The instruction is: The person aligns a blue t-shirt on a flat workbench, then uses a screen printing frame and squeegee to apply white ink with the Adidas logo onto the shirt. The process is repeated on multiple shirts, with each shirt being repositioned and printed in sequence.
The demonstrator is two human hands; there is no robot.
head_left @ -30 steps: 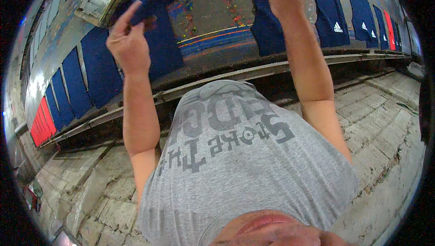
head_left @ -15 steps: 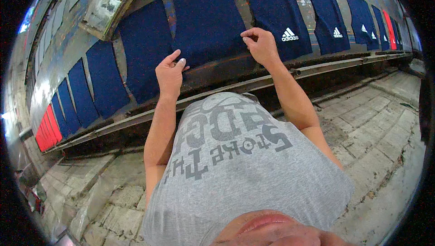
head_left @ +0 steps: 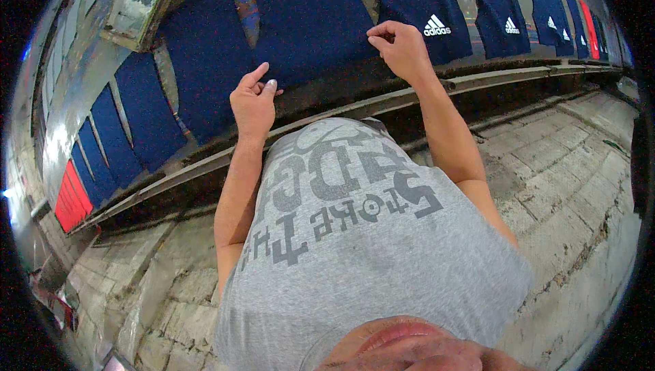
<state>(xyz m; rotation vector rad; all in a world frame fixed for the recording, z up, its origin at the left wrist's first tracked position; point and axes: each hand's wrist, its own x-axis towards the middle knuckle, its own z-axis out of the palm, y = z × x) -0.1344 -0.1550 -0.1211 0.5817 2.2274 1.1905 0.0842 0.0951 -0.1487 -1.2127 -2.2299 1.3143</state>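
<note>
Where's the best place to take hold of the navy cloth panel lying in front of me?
Probably the near hem of the navy cloth panel, at its two corners, coming from the near side. It lies flat on the long table; the left hand and right hand are already there.

Navy garment (head_left: 307, 23): matt cloth. Table rail (head_left: 382, 101): worn metal. Floor (head_left: 566, 166): rough brick.

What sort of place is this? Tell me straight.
Probably a textile printing workshop: a long table carries a row of navy garment panels, with red panels at the far end, above a rough brick floor. Both hands rest on one navy panel.
</note>
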